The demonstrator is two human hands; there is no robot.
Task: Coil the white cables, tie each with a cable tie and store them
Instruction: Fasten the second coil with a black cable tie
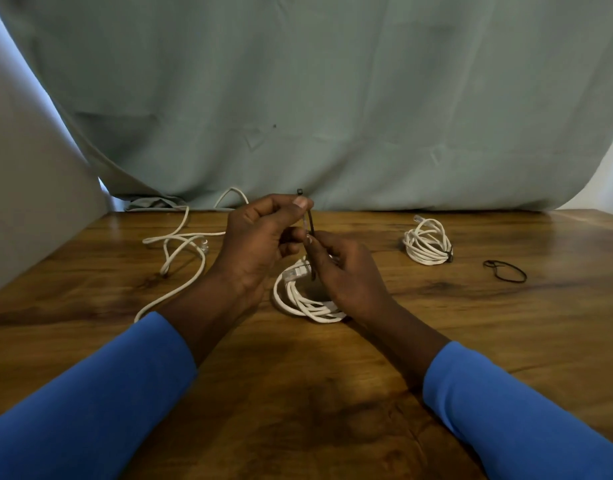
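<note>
A coiled white cable lies on the wooden table at the centre, partly under my hands. Just above it, my left hand and my right hand both pinch a thin black cable tie that stands nearly upright; its head pokes out above my left fingertips. A loose, uncoiled white cable sprawls to the left. At the right back sits a coiled white cable bound with a black tie.
A black looped cable tie lies on the table at the right. A grey-green cloth hangs behind the table's far edge. A pale panel stands along the left side.
</note>
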